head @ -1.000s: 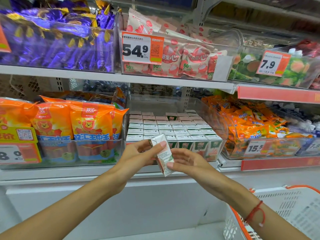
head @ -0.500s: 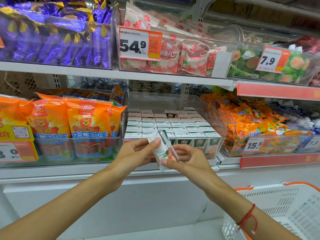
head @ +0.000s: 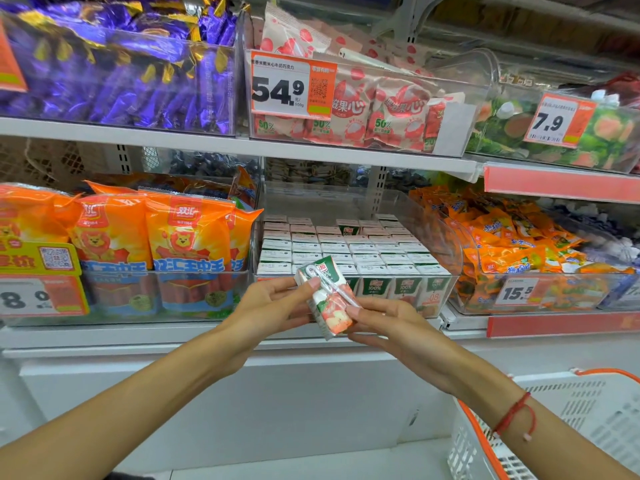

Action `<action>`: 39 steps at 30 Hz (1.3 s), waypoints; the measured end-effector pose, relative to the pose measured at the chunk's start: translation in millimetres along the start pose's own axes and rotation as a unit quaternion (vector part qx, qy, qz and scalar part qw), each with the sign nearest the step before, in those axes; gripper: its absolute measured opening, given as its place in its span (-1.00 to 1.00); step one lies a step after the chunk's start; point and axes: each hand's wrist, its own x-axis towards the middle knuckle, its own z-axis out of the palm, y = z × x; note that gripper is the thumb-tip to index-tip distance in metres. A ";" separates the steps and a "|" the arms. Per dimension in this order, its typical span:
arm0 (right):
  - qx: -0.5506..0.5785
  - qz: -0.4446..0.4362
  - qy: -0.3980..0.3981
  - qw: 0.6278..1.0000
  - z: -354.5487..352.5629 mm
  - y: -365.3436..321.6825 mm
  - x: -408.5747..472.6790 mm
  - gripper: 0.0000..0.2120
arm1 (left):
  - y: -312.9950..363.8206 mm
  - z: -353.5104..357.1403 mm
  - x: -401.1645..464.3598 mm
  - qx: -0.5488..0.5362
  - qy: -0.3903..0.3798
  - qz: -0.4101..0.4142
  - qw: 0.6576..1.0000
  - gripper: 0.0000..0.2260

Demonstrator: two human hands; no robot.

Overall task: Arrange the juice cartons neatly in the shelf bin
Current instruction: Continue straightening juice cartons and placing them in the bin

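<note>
A small green, white and red juice carton [head: 329, 299] with a straw on its face is held tilted in front of the shelf. My left hand [head: 273, 306] grips its upper left side. My right hand [head: 388, 323] pinches its lower right corner. Just behind it stands a clear shelf bin [head: 453, 237] filled with several rows of the same juice cartons [head: 346, 247], upright, tops showing. One carton in a back row stands a little higher than the rest.
Orange sausage packs [head: 152, 237] fill the bin to the left, orange snack packs [head: 512, 244] the bin to the right. The upper shelf [head: 242, 147] overhangs the carton bin. A white basket with an orange rim [head: 571, 427] is at lower right.
Both hands have turned the carton so its printed front and straw now face up. The view has shifted slightly and the basket sits lower right.
</note>
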 end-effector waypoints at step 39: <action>-0.069 -0.194 0.130 0.970 6.8 2.6 2.0 -0.77 | -2.5 8.0 -8.2 0.302 0.044 0.278 0.911 -0.53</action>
